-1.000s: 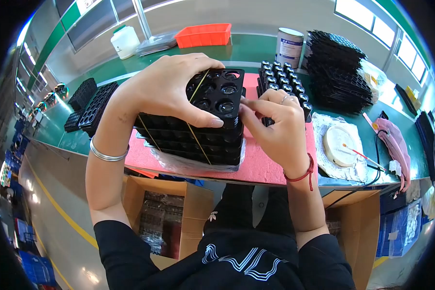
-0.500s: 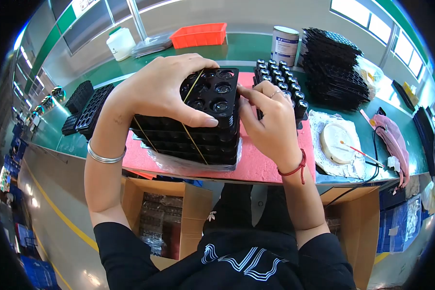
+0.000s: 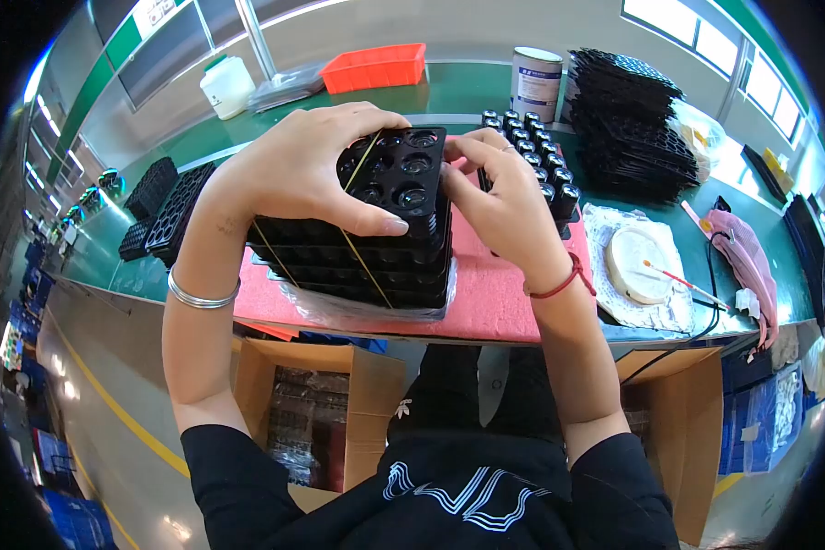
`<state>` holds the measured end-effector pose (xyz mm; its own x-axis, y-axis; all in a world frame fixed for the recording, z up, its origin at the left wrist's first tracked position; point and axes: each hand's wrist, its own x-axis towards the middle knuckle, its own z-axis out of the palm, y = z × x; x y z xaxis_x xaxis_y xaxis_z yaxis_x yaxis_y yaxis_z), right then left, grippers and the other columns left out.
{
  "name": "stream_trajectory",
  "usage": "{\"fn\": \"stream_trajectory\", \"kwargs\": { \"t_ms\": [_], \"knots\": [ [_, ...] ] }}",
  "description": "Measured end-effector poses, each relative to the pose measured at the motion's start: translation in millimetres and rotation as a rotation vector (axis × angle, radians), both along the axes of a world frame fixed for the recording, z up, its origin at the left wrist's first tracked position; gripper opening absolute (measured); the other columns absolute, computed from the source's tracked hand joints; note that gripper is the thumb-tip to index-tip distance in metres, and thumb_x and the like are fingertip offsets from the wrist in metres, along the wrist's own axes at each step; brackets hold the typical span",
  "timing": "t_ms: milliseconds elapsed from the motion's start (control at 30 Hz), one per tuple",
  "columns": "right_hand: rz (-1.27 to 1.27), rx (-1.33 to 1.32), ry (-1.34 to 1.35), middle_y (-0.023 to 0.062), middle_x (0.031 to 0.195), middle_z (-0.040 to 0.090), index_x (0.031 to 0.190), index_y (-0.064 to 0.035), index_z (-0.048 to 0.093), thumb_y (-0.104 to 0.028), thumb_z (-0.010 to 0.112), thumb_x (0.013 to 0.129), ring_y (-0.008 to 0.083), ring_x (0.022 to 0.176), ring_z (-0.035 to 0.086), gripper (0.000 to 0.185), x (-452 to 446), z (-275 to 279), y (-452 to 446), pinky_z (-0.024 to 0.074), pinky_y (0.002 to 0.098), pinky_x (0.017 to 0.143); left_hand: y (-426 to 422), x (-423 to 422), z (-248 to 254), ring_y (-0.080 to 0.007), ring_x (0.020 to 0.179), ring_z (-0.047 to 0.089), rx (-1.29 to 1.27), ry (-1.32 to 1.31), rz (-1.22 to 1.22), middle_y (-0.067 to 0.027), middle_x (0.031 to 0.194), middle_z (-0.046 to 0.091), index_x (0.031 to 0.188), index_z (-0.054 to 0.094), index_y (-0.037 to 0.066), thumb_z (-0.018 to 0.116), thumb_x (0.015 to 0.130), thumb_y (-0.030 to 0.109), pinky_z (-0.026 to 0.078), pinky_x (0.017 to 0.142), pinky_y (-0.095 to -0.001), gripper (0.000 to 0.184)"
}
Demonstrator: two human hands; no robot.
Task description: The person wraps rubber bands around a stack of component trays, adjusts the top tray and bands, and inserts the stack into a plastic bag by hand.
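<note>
A stack of black plastic trays with round pockets stands in front of me, clear plastic film under it and thin yellow bands across it. My left hand clasps the stack from above, its thumb lying at the near top edge and its fingers over the far side. At the stack's upper right edge is my right hand, fingers curled and pinched together; whatever is between them is hidden. Just beyond it stands a black tray of shiny dark cylindrical parts, partly covered by this hand.
A pink foam mat lies on the green bench. To the right are a round white dish with a brush and a tall pile of black trays. A tin can and a red bin stand behind. Below is an open cardboard box.
My right hand has shifted slightly up and left along the stack's right edge, its fingers curling further. The left hand stays in place on the stack.
</note>
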<state>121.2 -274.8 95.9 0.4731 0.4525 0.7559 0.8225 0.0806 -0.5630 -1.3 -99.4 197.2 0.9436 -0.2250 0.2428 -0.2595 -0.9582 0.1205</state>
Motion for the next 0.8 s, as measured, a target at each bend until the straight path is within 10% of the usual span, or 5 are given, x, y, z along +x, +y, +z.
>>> {"fn": "stream_trajectory", "kwargs": {
  "t_ms": [200,400,767,800],
  "knots": [
    [0.104,0.012,0.203,0.0098,0.107,0.061,0.115,0.0020,0.060,-0.006,0.059,0.085,0.0172,0.096,0.059,0.031,2,1,-10,0.0462,0.0280,0.083,3,0,-3,-0.0327,0.113,0.056,-0.001,-0.012,-0.014,-0.0174,0.123,0.058,0.129,0.052,0.001,0.081,0.056,0.041,0.041,0.101,-0.0382,0.088],
    [0.301,-0.069,0.017,0.0221,0.135,0.047,0.139,0.0028,0.039,-0.039,0.079,0.069,0.0290,0.128,0.045,0.091,-8,27,-12,0.0324,0.0370,0.108,-3,-2,0,-0.0307,0.113,0.056,-0.097,0.080,0.018,-0.0171,0.124,0.057,0.131,0.049,0.002,0.080,0.057,0.043,0.041,0.101,-0.0377,0.089],
    [0.187,-0.383,-0.186,0.0224,0.129,0.053,0.135,0.0060,0.045,-0.049,0.083,0.062,0.0314,0.122,0.051,0.099,-5,48,-13,0.0371,0.0349,0.104,-1,-37,-10,-0.0360,0.131,0.041,0.187,-0.443,0.068,-0.0200,0.138,0.047,0.140,0.039,0.002,0.083,0.050,0.058,0.032,0.109,-0.0445,0.115],
    [0.213,-0.370,-0.131,0.0321,0.128,0.050,0.129,0.0145,0.046,-0.064,0.078,0.058,0.0405,0.124,0.047,0.110,-4,50,-10,0.0356,0.0393,0.107,2,-50,-13,-0.0354,0.132,0.041,0.071,-0.522,0.096,-0.0192,0.138,0.047,0.141,0.038,0.003,0.084,0.051,0.057,0.031,0.110,-0.0444,0.114]
  ]
}}
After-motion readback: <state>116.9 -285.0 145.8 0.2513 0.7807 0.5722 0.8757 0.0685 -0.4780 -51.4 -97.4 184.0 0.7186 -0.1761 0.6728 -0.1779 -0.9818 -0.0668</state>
